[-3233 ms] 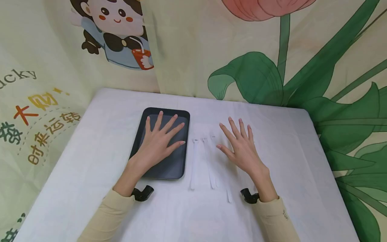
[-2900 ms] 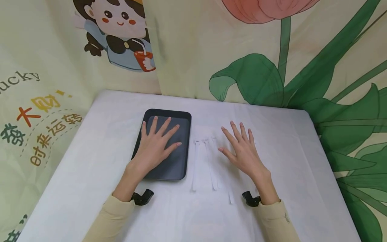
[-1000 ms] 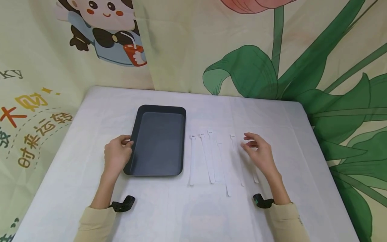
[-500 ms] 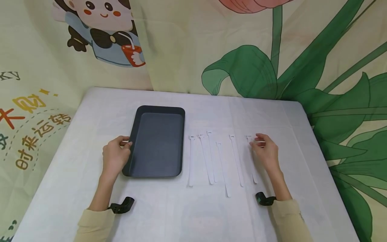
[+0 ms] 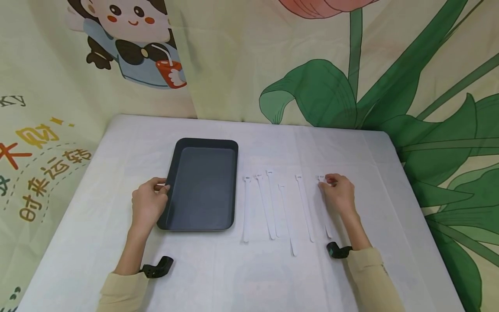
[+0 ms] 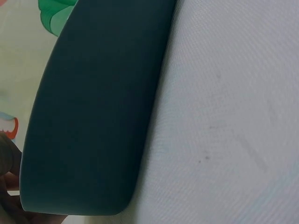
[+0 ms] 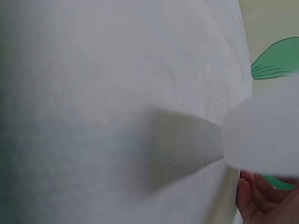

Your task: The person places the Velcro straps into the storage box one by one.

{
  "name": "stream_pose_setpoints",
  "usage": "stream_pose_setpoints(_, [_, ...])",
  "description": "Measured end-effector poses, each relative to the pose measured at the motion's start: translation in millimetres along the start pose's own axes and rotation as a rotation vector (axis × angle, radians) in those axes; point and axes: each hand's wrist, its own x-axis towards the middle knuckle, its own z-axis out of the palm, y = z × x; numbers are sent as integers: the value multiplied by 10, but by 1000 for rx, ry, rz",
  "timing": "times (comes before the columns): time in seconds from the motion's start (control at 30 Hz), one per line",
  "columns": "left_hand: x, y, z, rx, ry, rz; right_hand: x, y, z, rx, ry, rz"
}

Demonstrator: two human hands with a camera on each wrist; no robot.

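Note:
My left hand (image 5: 150, 201) pinches the left rim of a dark grey rectangular tray (image 5: 204, 186). In the left wrist view the tray's outer wall (image 6: 96, 107) fills much of the picture, with fingertips (image 6: 10, 182) showing past its edge at lower left. On the right, my right hand (image 5: 340, 193) pinches the slotted top end of a thin white strip (image 5: 326, 221), the rightmost of several. Its rounded white end (image 7: 261, 135) looms blurred and close in the right wrist view, casting a shadow on the cloth. The fingertips (image 7: 245, 196) appear at lower right there.
Several similar white strips (image 5: 246, 212) lie roughly lengthwise between the tray and my right hand. White cloth (image 5: 265, 286) covers the table. A printed fabric backdrop (image 5: 226, 65) hangs behind and to the sides. Each wrist carries a black camera (image 5: 157, 267).
Both hands were spread open, the left above the tray; the left has come to the tray's left rim. My right hand moved rightward, then slightly back left onto the rightmost strip's top end.

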Motion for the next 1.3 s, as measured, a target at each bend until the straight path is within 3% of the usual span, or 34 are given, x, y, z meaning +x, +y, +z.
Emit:
stream_pose_setpoints(0.43, [-20,17,2,6,2,3,-24,-33,12,-36,7,-17])
stream_pose_setpoints(0.77, [-7,6,13,4,3,7,-18,-22,-16,54,-1,-60])
stream_pose_setpoints(1.07, [12,-17,26,7,1,6,-29,-79,-164,276,-154,100])
stream_pose_setpoints(1.3, [19,-21,16,7,-1,10,-73,-106,-256,328,-179,127])
